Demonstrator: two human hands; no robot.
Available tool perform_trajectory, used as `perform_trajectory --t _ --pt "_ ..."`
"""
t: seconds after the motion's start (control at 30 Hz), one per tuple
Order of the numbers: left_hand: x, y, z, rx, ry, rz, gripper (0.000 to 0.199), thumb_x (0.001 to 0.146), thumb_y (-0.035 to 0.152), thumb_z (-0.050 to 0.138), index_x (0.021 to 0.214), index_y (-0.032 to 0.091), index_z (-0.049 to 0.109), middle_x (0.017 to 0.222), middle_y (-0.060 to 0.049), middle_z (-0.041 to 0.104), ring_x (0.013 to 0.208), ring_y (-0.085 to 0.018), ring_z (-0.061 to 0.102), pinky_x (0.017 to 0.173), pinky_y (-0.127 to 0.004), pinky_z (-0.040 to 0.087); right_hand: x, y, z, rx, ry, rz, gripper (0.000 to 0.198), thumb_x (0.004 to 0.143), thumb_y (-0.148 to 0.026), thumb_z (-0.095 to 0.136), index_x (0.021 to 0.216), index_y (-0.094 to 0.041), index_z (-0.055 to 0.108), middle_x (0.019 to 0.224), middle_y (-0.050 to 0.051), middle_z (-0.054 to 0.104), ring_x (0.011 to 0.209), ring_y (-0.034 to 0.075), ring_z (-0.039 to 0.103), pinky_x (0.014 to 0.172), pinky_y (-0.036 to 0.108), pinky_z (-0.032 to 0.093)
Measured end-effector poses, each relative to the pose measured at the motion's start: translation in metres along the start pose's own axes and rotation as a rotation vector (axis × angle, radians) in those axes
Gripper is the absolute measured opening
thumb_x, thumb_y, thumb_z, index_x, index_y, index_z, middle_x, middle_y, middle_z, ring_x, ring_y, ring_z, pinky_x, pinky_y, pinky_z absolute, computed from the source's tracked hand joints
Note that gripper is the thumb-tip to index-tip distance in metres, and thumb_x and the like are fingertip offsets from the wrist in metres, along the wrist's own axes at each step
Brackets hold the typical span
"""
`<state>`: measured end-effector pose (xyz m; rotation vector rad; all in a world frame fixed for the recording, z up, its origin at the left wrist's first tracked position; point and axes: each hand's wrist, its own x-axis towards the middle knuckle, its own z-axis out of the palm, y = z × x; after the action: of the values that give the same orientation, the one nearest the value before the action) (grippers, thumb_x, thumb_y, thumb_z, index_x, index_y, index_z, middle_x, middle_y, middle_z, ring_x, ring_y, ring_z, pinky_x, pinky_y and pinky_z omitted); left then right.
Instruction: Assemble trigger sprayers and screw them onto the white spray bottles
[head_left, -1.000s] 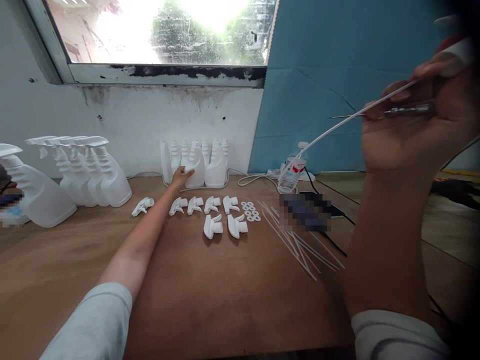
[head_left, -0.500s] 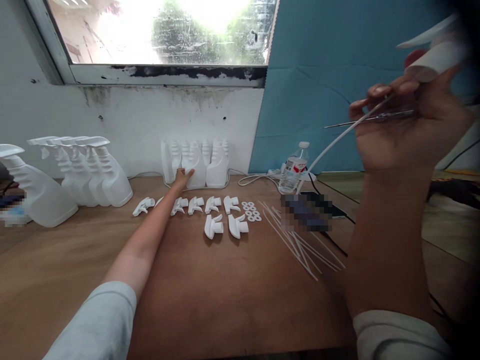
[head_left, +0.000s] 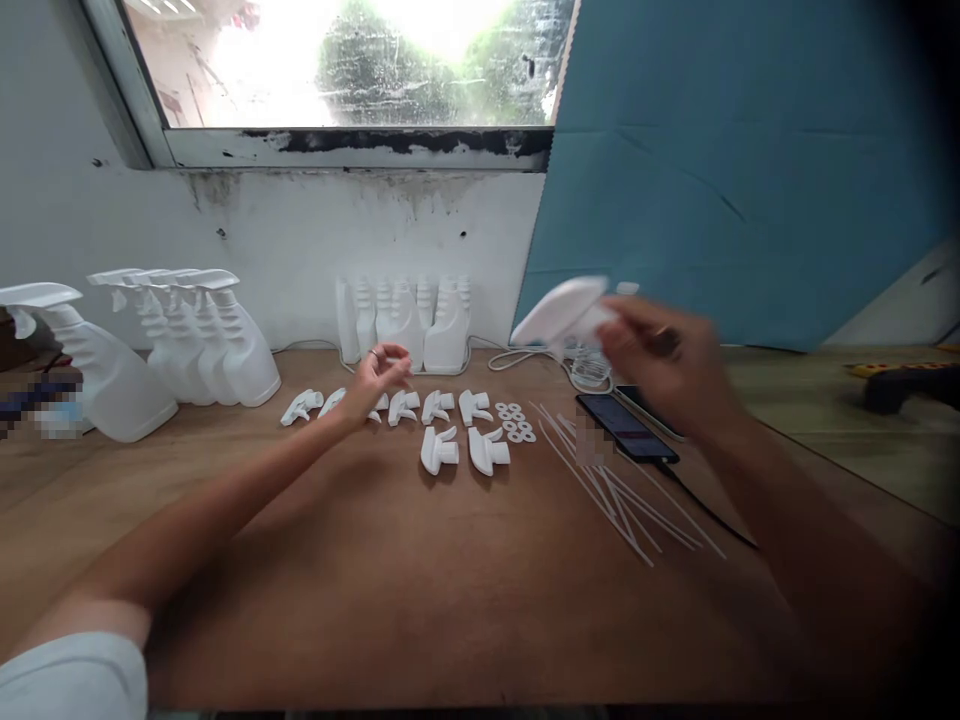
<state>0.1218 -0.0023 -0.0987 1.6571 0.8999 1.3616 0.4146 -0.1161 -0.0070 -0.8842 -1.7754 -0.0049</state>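
In my right hand [head_left: 660,365], raised at the right and smeared by motion, is a white trigger spray head [head_left: 562,312]. Any tube or metal tool in that hand is hidden or blurred. My left hand [head_left: 382,375] reaches forward, fingers loosely bent and apart, with nothing seen in it. Just behind it stand several white capless bottles [head_left: 448,335] against the wall. Close below it lies a row of loose spray heads [head_left: 403,407], with two more, one of them a spray head [head_left: 489,452], nearer me. Small white washers [head_left: 516,422] and thin white tubes [head_left: 600,480] lie to their right.
Bottles with spray heads fitted [head_left: 251,360] stand at the left, one larger-looking bottle [head_left: 124,390] nearer me. A phone [head_left: 626,428] with a black cable lies right of the tubes. A clear water bottle [head_left: 590,370] is partly behind my right hand. A white cable [head_left: 517,358] runs along the wall.
My right hand has swung down and left with the spray head; its tube and the thin metal tool no longer show. My left hand has drawn back slightly from the capless bottles.
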Motion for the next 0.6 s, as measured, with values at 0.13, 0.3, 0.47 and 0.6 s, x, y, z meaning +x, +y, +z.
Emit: perform_trajectory --t 0.13,0.3,0.47,0.6 --pt "-0.082 0.020 0.026 -0.354 -0.455 -0.155 0.039 0.086 0.044 0.060 0.117 0.021 0.053 0.114 -0.010 0.055 0.095 -0.022 0.062 0.076 -0.035 0.055 -0.049 -0.014 0.042 0.013 -0.531 0.005 0.020 0.091 -0.033 0.048 0.087 -0.022 0.064 0.067 0.001 0.060 0.054 0.013 0.047 0.050 0.026 0.034" --pt "-0.127 0.008 0.046 -0.450 -0.549 -0.313 0.045 0.081 0.047 0.066 0.115 0.019 0.054 0.095 -0.008 0.062 0.083 -0.019 0.063 0.073 -0.032 0.054 -0.080 -0.018 0.072 0.163 -0.736 0.090 0.018 0.085 -0.038 0.049 0.092 -0.033 0.064 0.062 -0.003 0.059 0.050 0.013 0.046 0.050 0.027 0.034" --pt "-0.126 0.003 0.052 -0.376 -0.540 -0.318 0.034 0.085 0.047 0.061 0.098 0.016 0.058 0.085 -0.007 0.067 0.074 -0.018 0.065 0.069 -0.029 0.052 -0.083 -0.016 0.071 0.192 -0.706 0.168 0.020 0.077 -0.053 0.055 0.075 -0.035 0.063 0.049 -0.005 0.045 0.046 0.014 0.038 0.045 0.027 0.030" --pt "-0.126 0.006 0.053 -0.361 -0.518 -0.306 0.032 0.084 0.048 0.062 0.087 0.016 0.059 0.077 -0.006 0.067 0.066 -0.016 0.063 0.068 -0.028 0.050 -0.082 -0.013 0.071 0.135 -0.676 0.205 0.024 0.072 -0.058 0.063 0.068 -0.035 0.065 0.048 -0.006 0.050 0.046 0.013 0.041 0.047 0.027 0.034"
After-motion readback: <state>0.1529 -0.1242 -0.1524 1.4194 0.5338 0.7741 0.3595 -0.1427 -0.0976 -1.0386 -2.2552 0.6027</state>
